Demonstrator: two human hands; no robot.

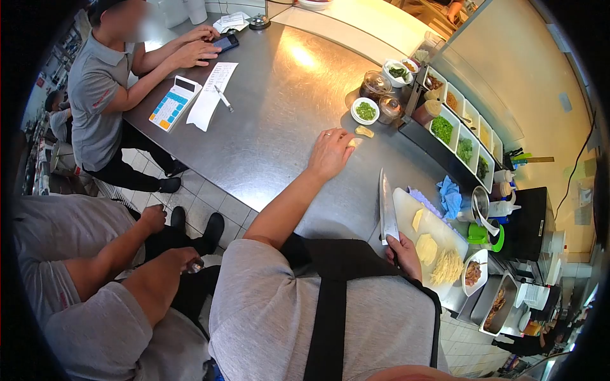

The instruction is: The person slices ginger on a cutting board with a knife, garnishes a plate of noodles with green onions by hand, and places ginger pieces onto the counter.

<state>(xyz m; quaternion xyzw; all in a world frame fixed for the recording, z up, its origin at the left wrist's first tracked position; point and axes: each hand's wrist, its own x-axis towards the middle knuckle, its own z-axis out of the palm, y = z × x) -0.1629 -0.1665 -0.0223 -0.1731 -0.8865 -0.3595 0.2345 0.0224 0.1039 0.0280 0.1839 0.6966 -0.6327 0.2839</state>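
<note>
My left hand [330, 152] reaches forward over the steel counter, its fingers closed on a pale yellow cut piece [355, 143]. Just beyond the fingertips lies another yellow, knobbly piece [365, 131]. My right hand [405, 255] grips the handle of a kitchen knife [387, 206], whose blade points away from me beside the white cutting board [405, 206]. Pale yellow slices [426, 248] and a heap of thin shreds [447, 267] rest on that board. I cannot tell which vegetable they come from.
Past my left hand stand a bowl of chopped greens [365, 111] and glass jars [375, 84]. A topping rack [443, 129] runs along the right. A blue cloth [449, 197] lies behind the board. Two people stand at left, near a calculator [176, 103] and paper [211, 95].
</note>
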